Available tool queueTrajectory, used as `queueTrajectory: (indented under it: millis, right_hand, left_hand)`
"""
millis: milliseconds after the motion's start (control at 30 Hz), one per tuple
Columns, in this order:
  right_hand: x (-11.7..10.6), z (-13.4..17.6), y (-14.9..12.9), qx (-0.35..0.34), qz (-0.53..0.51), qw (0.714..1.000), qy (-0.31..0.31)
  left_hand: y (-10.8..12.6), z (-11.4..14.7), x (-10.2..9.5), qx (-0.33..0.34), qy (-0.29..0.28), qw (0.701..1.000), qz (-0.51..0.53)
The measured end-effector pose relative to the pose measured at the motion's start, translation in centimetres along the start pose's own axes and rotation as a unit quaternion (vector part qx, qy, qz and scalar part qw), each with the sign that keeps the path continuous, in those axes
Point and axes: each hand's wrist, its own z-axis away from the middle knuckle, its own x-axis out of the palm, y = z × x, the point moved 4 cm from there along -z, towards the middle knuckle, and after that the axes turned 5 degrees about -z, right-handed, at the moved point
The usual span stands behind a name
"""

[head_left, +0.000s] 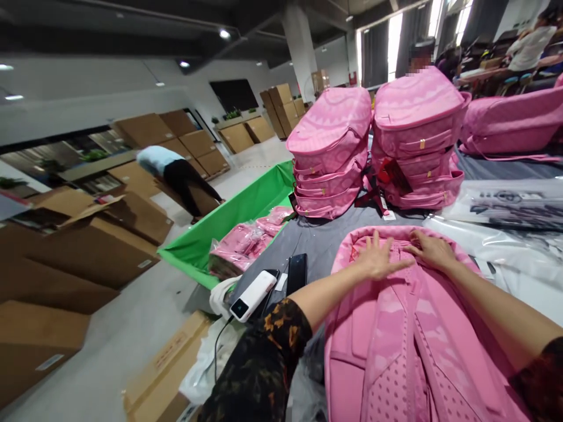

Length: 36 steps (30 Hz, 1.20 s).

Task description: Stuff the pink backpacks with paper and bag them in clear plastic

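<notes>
A pink backpack [396, 346] lies in front of me with its straps and perforated padding facing up. My left hand [379, 259] rests on its upper part, palm down, fingers spread. Beside it my right hand [433, 251] touches the upper right part near the top seam, its fingers apart and slightly bent. Neither hand grips anything that I can see. Beyond the backpack stand two stacks of pink backpacks, a left stack [332, 152] and a right stack [417, 140], the right one with dark red and black tags [396, 174].
Left of the dark table [319, 234] is a green bin [229, 214] with wrapped pink items [241, 243]. A white power bank [254, 296] and black phone [297, 273] lie near my left arm. Clear plastic bags [519, 234] lie right. A person [176, 176] bends among cardboard boxes.
</notes>
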Motion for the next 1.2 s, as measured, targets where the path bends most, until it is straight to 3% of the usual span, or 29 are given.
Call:
queueTrajectory:
  millis: [67,133,267,367,433,500,600,667,767,867,1033,1133,1200]
  right_hand:
    - [0.5,0.9,-0.7,0.000,0.009,1.000,0.028]
    - [0.8,2.0,-1.7,-0.022,0.017,0.998,0.047]
    - [-1.0,2.6,-2.2,-0.106,0.032,0.992,0.064]
    - [-3.5,0.6,0.3,-0.098,0.048,0.992,0.064]
    - [-4.0,-1.8,2.6,-0.063,0.057,0.996,0.024]
    - [-3.4,-4.3,4.3,-0.037,0.061,0.997,-0.030]
    - [-1.9,-6.6,5.3,-0.013,0.065,0.996,-0.067]
    - [-1.5,-6.6,5.2,-0.003,0.068,0.996,-0.054]
    - [-1.9,-3.8,3.8,-0.011,0.079,0.997,0.004]
    - [-1.7,1.9,0.8,-0.055,0.089,0.993,0.051]
    - [2.8,11.4,-6.4,-0.185,0.070,0.978,0.060]
    - [5.0,13.1,-7.9,-0.185,0.064,0.979,0.058]
    - [5.8,12.8,-7.7,-0.178,0.069,0.980,0.057]
  left_hand:
    - [1.2,1.0,1.7,-0.047,-0.059,0.997,-0.035]
    - [2.0,1.6,2.9,-0.076,-0.075,0.992,-0.074]
    - [2.0,2.3,3.1,-0.092,0.016,0.993,-0.071]
    - [1.4,3.0,3.3,-0.085,0.086,0.990,-0.066]
    - [1.2,3.3,3.7,-0.066,0.135,0.985,-0.081]
    - [1.5,3.0,4.2,0.003,0.159,0.981,-0.111]
    - [1.5,1.4,4.7,0.094,0.131,0.977,-0.139]
    - [1.0,0.0,4.5,0.091,0.111,0.980,-0.139]
    - [0.4,-1.2,3.8,0.080,0.125,0.980,-0.134]
    - [0.2,-1.1,3.6,0.078,0.158,0.976,-0.125]
    - [0.5,-1.3,2.8,0.082,0.177,0.977,-0.088]
    - [0.9,0.1,1.1,0.056,0.177,0.982,-0.035]
    - [1.8,2.9,0.2,0.084,0.142,0.986,-0.003]
